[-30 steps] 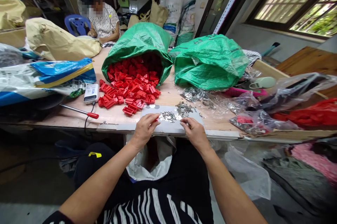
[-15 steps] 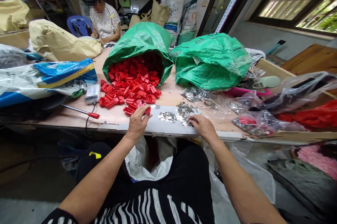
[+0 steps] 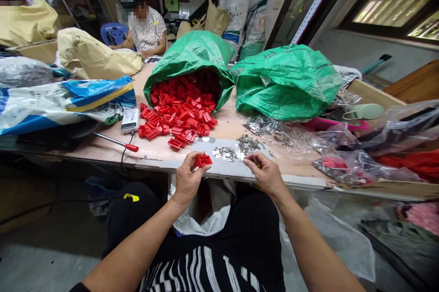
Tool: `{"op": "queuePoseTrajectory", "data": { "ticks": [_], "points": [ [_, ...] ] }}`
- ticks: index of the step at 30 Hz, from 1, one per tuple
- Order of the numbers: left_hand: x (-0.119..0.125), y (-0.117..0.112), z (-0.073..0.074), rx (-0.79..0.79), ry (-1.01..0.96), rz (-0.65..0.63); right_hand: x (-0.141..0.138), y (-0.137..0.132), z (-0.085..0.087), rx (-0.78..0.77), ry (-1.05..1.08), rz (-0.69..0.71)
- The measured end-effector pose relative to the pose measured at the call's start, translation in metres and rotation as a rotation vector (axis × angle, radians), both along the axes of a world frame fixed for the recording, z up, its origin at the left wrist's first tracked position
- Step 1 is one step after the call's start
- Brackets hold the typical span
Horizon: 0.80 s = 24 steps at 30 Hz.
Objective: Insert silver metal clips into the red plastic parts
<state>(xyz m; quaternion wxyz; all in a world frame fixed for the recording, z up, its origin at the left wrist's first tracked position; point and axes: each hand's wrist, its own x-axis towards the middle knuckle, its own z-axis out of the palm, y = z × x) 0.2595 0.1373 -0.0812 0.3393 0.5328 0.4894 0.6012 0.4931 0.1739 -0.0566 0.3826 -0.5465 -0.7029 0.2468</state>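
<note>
Between the thumb and fingers of my left hand (image 3: 188, 177) is a small red plastic housing (image 3: 203, 160), raised just over the table's front edge. My right hand (image 3: 265, 174) is pinched closed to the right of it, its fingertips at a small thin piece of metal (image 3: 244, 161) that is hard to make out. Beyond my hands, small flat silvery metal pieces (image 3: 228, 153) lie spread on a grey sheet (image 3: 202, 169). More red housings (image 3: 181, 120) spill in a heap from the mouth of a green woven sack (image 3: 192, 50).
A second green sack (image 3: 284, 82) stands right of the first. Clear bags of metal pieces (image 3: 339, 164) lie at the right. A red-handled tool (image 3: 118, 142) and a white device (image 3: 130, 119) sit left. An opened white bag (image 3: 206, 225) hangs at my lap. Another person (image 3: 146, 27) sits across.
My left hand has lifted a red housing off the heap's near edge and brought it toward me. My right hand has drawn back from the metal pieces, fingers pinched. The view has shifted slightly.
</note>
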Motion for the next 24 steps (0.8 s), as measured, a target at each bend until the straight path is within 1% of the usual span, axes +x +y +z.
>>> {"op": "queuePoseTrajectory", "data": {
  "ticks": [3, 5, 7, 10, 13, 17, 20, 24],
  "points": [
    [0.002, -0.009, 0.003, 0.058, 0.216, 0.029, -0.038, -0.019, 0.01, -0.028, 0.058, 0.086],
    [0.002, -0.013, 0.005, 0.111, 0.328, 0.041, -0.056, -0.027, 0.013, 0.025, 0.039, 0.123],
    [0.001, -0.017, 0.008, 0.175, 0.396, 0.042, -0.066, -0.029, 0.015, 0.086, -0.002, 0.151],
    [0.001, -0.02, 0.011, 0.264, 0.455, 0.06, -0.072, -0.029, 0.015, 0.126, -0.059, 0.208],
    [0.001, -0.021, 0.011, 0.299, 0.465, 0.069, -0.071, -0.028, 0.015, 0.128, -0.097, 0.262],
    [0.003, -0.024, 0.01, 0.321, 0.415, 0.029, -0.071, -0.03, 0.015, 0.137, -0.103, 0.289],
    [0.005, -0.028, 0.008, 0.276, 0.365, 0.023, -0.073, -0.032, 0.015, 0.14, -0.042, 0.258],
    [0.004, -0.031, 0.004, 0.186, 0.286, 0.018, -0.075, -0.036, 0.013, 0.08, 0.029, 0.257]
  ]
}}
